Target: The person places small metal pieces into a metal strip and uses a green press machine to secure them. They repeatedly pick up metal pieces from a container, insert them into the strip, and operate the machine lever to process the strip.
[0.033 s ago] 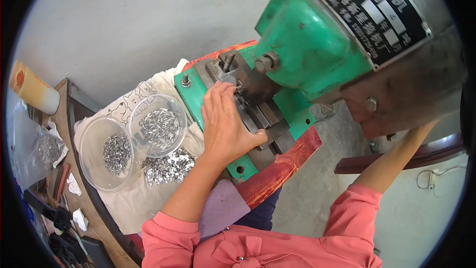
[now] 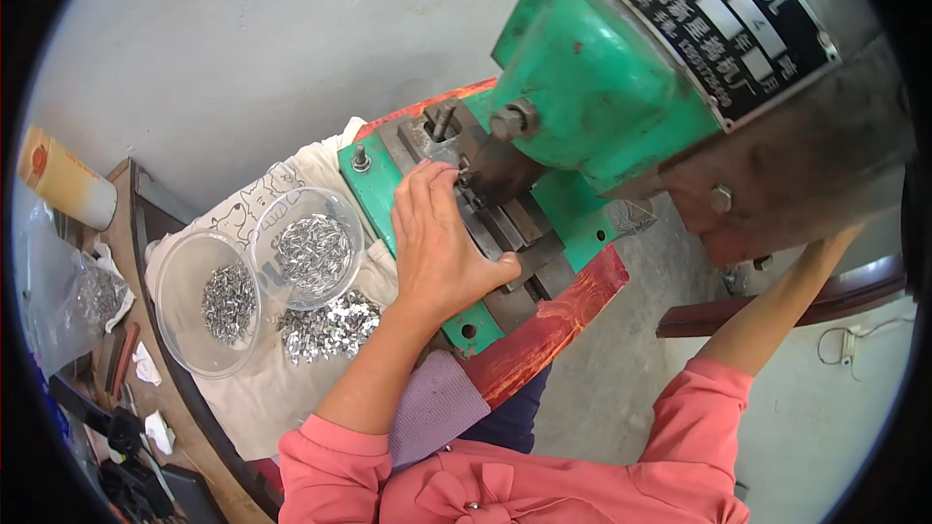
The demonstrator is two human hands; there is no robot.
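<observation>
My left hand rests over the near left side of the steel die block on a green bench press. Its fingers reach along the far part of the tooling, the thumb stretched apart toward the near side. The fingertips are partly hidden, and I see nothing held between them. A dark punch comes down close to these fingers. My right forearm reaches up at the right behind the press head, which hides the hand.
Left of the press, two clear plastic tubs, one with small metal parts and one with slender metal pieces, stand on a cream cloth. Loose shiny pieces lie beside them. A wooden bench with tools runs along the left.
</observation>
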